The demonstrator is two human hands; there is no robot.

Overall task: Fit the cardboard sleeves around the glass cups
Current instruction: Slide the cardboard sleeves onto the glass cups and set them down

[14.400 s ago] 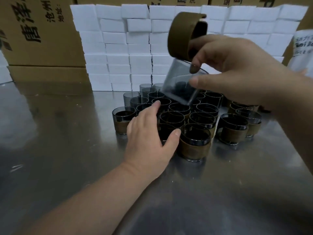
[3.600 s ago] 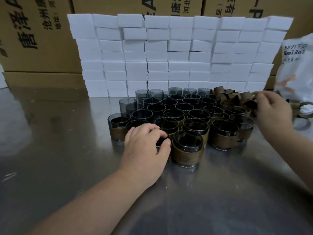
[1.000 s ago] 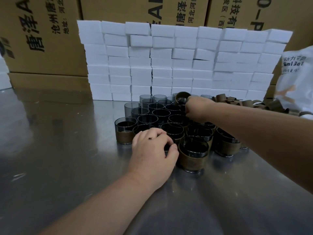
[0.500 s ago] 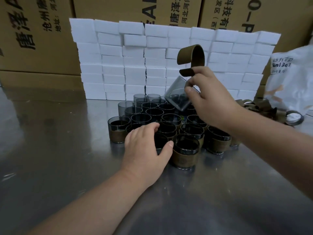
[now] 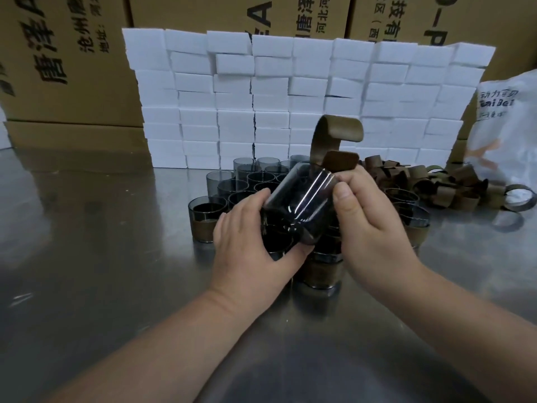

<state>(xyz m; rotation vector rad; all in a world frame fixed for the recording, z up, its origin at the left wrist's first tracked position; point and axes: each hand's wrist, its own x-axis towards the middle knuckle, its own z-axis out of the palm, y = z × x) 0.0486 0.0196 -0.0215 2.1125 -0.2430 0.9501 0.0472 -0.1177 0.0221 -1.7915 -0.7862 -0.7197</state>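
Above the cluster of glass cups on the counter, the left hand curls its fingers round the lower end of a tilted glass cup, while the right hand grips its upper end and pinches a curled cardboard sleeve.

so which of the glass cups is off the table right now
The glass cup tilted between the left hand and right hand, with a loose sleeve curling above it. All the other cups stand upright on the table.

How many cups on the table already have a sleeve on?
3 show: left-front cup; front cup, between left hand and right hand; right cup, beyond the right hand. Hands may hide more.
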